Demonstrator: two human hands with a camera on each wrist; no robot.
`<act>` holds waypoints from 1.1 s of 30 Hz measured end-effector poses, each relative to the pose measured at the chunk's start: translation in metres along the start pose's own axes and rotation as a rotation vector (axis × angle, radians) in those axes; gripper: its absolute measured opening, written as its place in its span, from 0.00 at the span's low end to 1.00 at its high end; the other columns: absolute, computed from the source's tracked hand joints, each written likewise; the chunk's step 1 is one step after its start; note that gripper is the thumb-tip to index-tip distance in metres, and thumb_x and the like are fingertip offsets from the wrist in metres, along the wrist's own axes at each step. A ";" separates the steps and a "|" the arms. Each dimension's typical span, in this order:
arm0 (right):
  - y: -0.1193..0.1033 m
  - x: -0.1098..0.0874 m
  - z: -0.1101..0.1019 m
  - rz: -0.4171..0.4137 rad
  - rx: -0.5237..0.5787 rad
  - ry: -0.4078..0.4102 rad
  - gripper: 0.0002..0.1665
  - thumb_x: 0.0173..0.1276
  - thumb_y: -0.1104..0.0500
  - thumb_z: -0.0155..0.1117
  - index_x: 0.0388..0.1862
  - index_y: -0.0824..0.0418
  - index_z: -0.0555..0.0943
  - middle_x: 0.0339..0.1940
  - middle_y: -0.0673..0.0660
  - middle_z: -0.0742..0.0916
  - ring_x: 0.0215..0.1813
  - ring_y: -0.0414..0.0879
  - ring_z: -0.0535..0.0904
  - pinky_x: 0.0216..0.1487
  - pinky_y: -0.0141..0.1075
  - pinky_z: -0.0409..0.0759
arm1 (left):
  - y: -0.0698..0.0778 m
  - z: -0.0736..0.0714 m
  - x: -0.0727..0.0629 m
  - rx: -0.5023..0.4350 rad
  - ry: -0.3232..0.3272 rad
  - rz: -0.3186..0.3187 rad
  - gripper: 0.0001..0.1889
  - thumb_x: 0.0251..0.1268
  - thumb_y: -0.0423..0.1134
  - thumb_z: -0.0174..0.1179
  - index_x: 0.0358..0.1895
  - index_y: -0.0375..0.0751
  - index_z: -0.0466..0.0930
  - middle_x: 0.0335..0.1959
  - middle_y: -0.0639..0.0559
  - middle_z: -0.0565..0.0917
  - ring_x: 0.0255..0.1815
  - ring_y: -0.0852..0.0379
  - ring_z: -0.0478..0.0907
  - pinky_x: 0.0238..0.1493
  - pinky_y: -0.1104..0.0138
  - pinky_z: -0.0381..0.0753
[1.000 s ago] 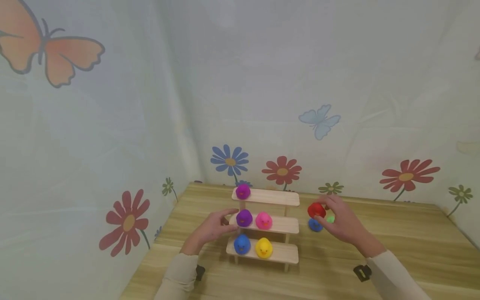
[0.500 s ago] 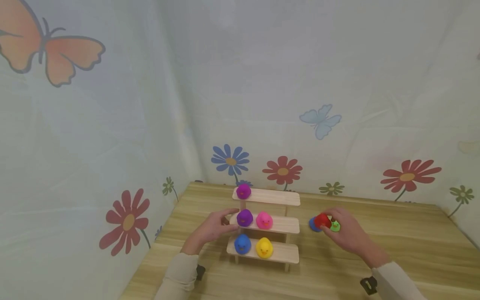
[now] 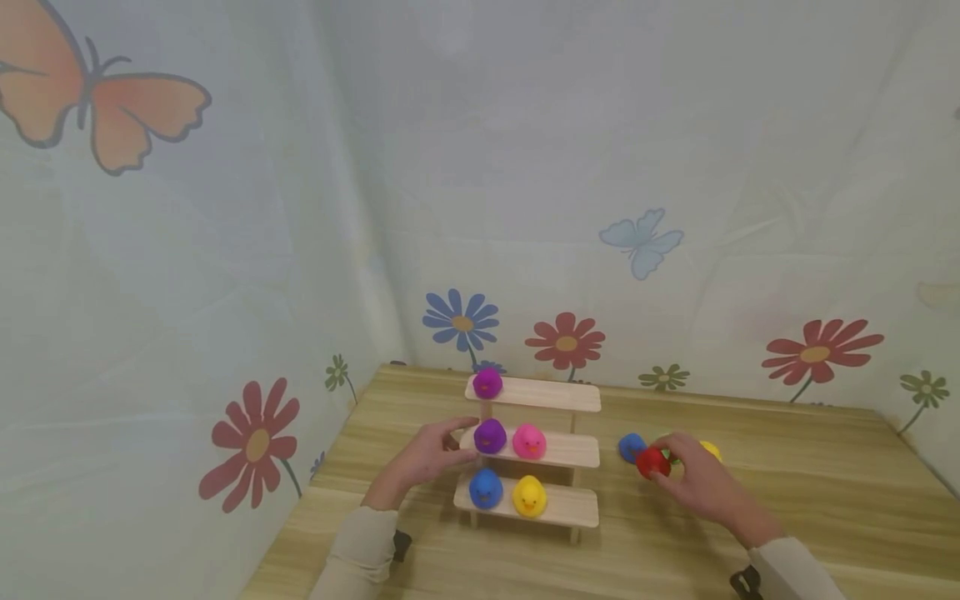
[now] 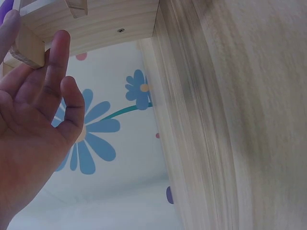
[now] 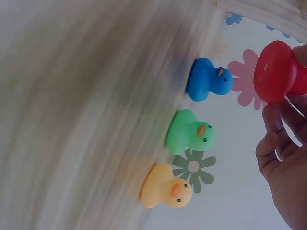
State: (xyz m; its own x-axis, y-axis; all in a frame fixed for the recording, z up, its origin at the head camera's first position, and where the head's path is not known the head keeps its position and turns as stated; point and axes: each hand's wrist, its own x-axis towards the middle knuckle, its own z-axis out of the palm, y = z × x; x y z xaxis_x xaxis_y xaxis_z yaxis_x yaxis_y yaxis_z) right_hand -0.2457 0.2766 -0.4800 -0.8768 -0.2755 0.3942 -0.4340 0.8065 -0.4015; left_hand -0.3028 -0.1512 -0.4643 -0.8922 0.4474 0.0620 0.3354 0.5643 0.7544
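Note:
My right hand [image 3: 701, 482] pinches a red rubber duck [image 3: 652, 463] between thumb and fingers. In the right wrist view the red duck [image 5: 272, 72] is off the table, its flat base showing. Behind it a blue duck [image 5: 204, 80], a green duck [image 5: 183, 132] and a yellow duck [image 5: 163, 187] stand in a row on the table. My left hand [image 3: 427, 454] grips the left end of the middle shelf of a three-tier wooden stand [image 3: 573, 450]. In the left wrist view its fingers lie around the shelf end [image 4: 29, 48].
On the stand's top shelf is a magenta duck [image 3: 487, 383]. The middle one bears a purple duck [image 3: 490, 436] and a pink duck [image 3: 529, 442]; the bottom one, a blue duck [image 3: 486, 488] and a yellow duck [image 3: 529, 497]. A flowered curtain [image 3: 525, 167] hangs behind the table [image 3: 660, 550].
My right hand has moved down and slightly right with the red duck, uncovering the blue duck and part of a yellow duck on the table. The left hand has stayed at the shelf.

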 end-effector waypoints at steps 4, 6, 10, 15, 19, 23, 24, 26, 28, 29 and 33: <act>0.000 -0.002 0.000 0.044 0.021 -0.057 0.16 0.55 0.60 0.72 0.42 0.58 0.78 0.41 0.51 0.79 0.39 0.42 0.72 0.41 0.45 0.77 | 0.000 0.000 0.000 0.001 -0.001 -0.015 0.31 0.57 0.54 0.64 0.65 0.52 0.69 0.42 0.54 0.79 0.36 0.56 0.76 0.33 0.64 0.78; 0.001 -0.003 0.000 0.055 0.032 -0.080 0.17 0.54 0.60 0.72 0.42 0.58 0.78 0.42 0.51 0.79 0.39 0.42 0.73 0.42 0.45 0.77 | 0.000 0.000 0.000 -0.004 -0.002 -0.013 0.31 0.58 0.54 0.63 0.65 0.52 0.69 0.41 0.54 0.79 0.36 0.56 0.76 0.33 0.64 0.78; 0.005 -0.005 0.003 0.059 0.033 -0.116 0.18 0.53 0.61 0.72 0.43 0.57 0.78 0.41 0.50 0.80 0.40 0.40 0.74 0.42 0.42 0.78 | 0.000 0.000 -0.001 -0.010 -0.004 -0.011 0.31 0.58 0.54 0.63 0.65 0.51 0.69 0.41 0.54 0.79 0.36 0.56 0.75 0.33 0.63 0.77; 0.009 -0.006 0.007 0.079 0.019 -0.159 0.19 0.52 0.60 0.73 0.43 0.54 0.78 0.39 0.46 0.80 0.38 0.38 0.73 0.41 0.39 0.77 | -0.001 0.000 -0.001 -0.009 -0.003 -0.008 0.31 0.58 0.53 0.63 0.65 0.50 0.69 0.40 0.54 0.79 0.35 0.56 0.75 0.33 0.63 0.77; 0.009 -0.006 0.009 0.066 0.004 -0.174 0.18 0.52 0.58 0.74 0.41 0.54 0.79 0.37 0.43 0.80 0.37 0.39 0.73 0.39 0.37 0.77 | -0.002 0.000 -0.001 -0.004 0.001 -0.004 0.31 0.58 0.54 0.63 0.65 0.51 0.69 0.40 0.54 0.79 0.35 0.56 0.75 0.32 0.64 0.77; 0.010 -0.005 0.010 0.051 -0.002 -0.183 0.18 0.51 0.58 0.74 0.41 0.54 0.79 0.37 0.44 0.81 0.37 0.39 0.74 0.38 0.36 0.77 | -0.001 0.000 0.000 -0.005 0.002 0.004 0.30 0.59 0.53 0.63 0.65 0.51 0.69 0.40 0.54 0.79 0.34 0.56 0.75 0.32 0.64 0.77; 0.010 -0.005 0.011 0.051 -0.002 -0.187 0.18 0.51 0.58 0.75 0.41 0.55 0.79 0.37 0.44 0.81 0.37 0.40 0.74 0.38 0.36 0.77 | -0.001 0.000 -0.001 -0.007 0.002 0.005 0.30 0.59 0.53 0.63 0.65 0.51 0.69 0.39 0.53 0.79 0.34 0.56 0.75 0.32 0.64 0.77; 0.011 -0.004 0.012 0.059 -0.004 -0.199 0.19 0.51 0.58 0.75 0.42 0.55 0.79 0.38 0.44 0.81 0.37 0.40 0.75 0.38 0.35 0.77 | 0.000 0.000 -0.001 -0.009 0.002 0.004 0.30 0.59 0.53 0.63 0.65 0.50 0.69 0.39 0.53 0.79 0.34 0.56 0.75 0.32 0.64 0.77; 0.012 -0.004 0.013 0.063 -0.007 -0.209 0.19 0.51 0.57 0.74 0.42 0.55 0.79 0.39 0.45 0.81 0.38 0.40 0.75 0.38 0.35 0.77 | 0.001 0.000 -0.001 -0.009 0.001 0.002 0.30 0.59 0.52 0.63 0.65 0.51 0.70 0.39 0.53 0.79 0.35 0.56 0.75 0.32 0.64 0.77; 0.012 -0.003 0.014 0.068 -0.008 -0.212 0.19 0.51 0.57 0.74 0.42 0.54 0.79 0.39 0.44 0.81 0.38 0.39 0.75 0.38 0.35 0.77 | 0.002 0.000 -0.001 -0.009 0.001 0.003 0.30 0.59 0.52 0.63 0.65 0.50 0.70 0.39 0.53 0.79 0.35 0.56 0.75 0.32 0.64 0.77; 0.014 -0.001 0.016 0.070 -0.001 -0.218 0.19 0.51 0.57 0.74 0.43 0.54 0.80 0.38 0.44 0.81 0.38 0.39 0.75 0.38 0.35 0.77 | 0.002 0.000 -0.002 -0.014 0.000 0.004 0.30 0.59 0.52 0.63 0.65 0.51 0.69 0.39 0.54 0.79 0.35 0.56 0.75 0.32 0.64 0.77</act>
State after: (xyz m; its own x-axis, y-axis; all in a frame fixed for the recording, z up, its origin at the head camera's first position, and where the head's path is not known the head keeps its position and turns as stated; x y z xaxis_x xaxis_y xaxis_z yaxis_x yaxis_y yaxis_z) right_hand -0.2540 0.2798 -0.4998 -0.9288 -0.3255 0.1771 -0.3705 0.8280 -0.4208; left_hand -0.3006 -0.1505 -0.4629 -0.8907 0.4499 0.0649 0.3347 0.5525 0.7633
